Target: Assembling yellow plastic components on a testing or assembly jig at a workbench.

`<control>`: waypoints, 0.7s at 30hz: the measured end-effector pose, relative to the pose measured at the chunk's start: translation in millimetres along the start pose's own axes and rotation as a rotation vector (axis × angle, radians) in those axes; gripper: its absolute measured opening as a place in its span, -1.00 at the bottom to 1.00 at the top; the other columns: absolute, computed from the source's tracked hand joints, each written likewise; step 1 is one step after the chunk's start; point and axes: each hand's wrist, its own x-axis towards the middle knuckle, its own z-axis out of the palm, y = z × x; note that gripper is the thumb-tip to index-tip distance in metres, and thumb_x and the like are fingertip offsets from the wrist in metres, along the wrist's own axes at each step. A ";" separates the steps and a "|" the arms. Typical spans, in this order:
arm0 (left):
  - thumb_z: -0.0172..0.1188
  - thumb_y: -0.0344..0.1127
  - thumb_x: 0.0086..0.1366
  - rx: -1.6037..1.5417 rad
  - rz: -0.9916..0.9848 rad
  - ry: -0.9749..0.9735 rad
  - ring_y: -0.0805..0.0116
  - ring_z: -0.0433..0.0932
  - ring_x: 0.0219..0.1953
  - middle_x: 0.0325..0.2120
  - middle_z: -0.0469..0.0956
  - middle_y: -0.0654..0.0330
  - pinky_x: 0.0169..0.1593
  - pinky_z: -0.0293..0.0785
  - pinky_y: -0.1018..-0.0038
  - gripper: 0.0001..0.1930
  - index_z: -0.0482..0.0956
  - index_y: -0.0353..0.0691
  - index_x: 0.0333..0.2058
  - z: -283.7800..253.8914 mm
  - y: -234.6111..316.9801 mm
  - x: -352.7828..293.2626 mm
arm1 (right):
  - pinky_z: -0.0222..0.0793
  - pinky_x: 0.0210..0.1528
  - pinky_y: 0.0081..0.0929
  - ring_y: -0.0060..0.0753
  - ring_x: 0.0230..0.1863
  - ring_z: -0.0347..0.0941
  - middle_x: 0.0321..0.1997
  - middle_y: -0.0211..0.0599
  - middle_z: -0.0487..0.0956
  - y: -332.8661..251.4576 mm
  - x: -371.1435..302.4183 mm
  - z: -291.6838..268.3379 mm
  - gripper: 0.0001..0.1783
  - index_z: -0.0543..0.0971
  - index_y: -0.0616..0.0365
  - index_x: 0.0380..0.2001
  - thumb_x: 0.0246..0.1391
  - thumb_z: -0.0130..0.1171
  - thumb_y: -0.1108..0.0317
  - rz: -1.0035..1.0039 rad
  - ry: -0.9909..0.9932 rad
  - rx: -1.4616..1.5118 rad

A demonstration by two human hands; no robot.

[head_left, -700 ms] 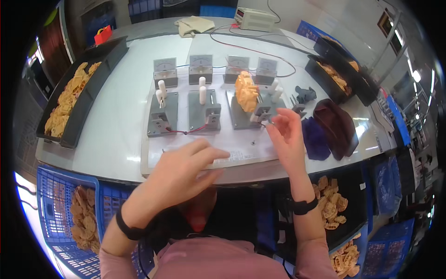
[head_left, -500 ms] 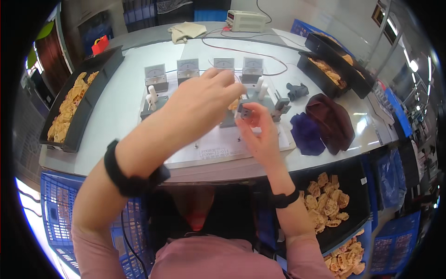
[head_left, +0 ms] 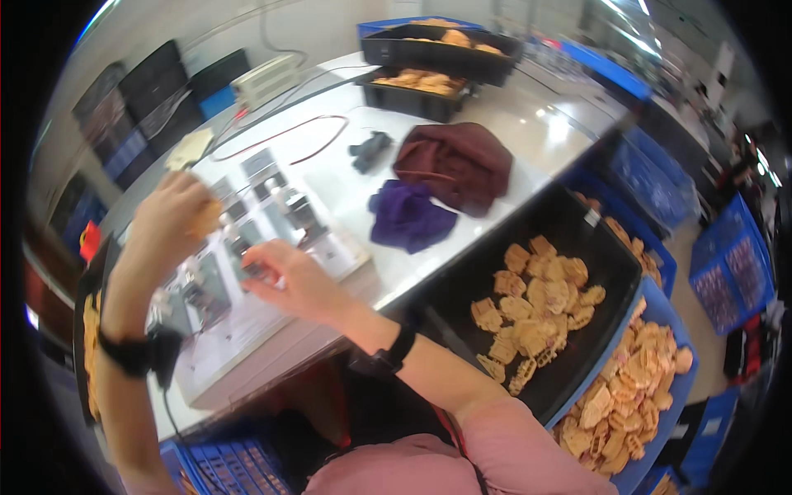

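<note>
Left hand holds a tan part; right hand, fingers apart, is by a jig; loose parts remain in a bin.

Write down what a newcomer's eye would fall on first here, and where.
Probably the tan pieces heaped in the black bin, at the person's right. Next, the maroon cloth on the white table, with the purple cloth beside it. Then the left hand, blurred, at an orange piece over the table's left part.
</note>
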 end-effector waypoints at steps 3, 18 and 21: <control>0.28 -0.59 -0.10 -0.162 -0.072 0.047 0.00 0.45 -0.12 -0.27 0.45 0.07 -0.11 0.40 0.31 -0.63 0.47 -0.25 -0.24 -38.4 12.7 -25.5 | 0.46 -0.08 -0.36 -0.23 -0.16 0.44 -0.04 -0.15 0.43 -10.6 -3.1 -0.3 -0.45 0.43 0.10 0.08 0.01 0.38 0.37 -0.122 0.055 -0.028; 0.50 -0.33 -0.02 -0.950 -0.020 -0.234 -0.24 0.31 0.27 0.29 0.19 -0.11 0.28 0.32 0.17 -0.12 0.25 -0.25 0.28 9.3 150.1 -62.3 | 0.57 -0.20 -0.51 -0.44 -0.16 0.60 -0.09 -0.28 0.62 -27.0 -192.8 -229.9 -0.57 0.45 0.22 0.06 0.13 0.27 0.41 0.589 0.681 -0.085; 0.37 -0.42 0.01 -0.885 -0.220 -0.128 0.02 0.41 0.19 0.29 0.25 -0.02 0.20 0.36 0.25 -0.18 0.27 -0.24 0.29 -6.9 128.3 -125.0 | 0.54 -0.36 -0.54 -0.45 -0.34 0.62 -0.15 -0.23 0.64 -18.1 -193.0 -326.6 -0.59 0.48 0.25 0.02 0.12 0.27 0.36 0.673 0.859 -0.466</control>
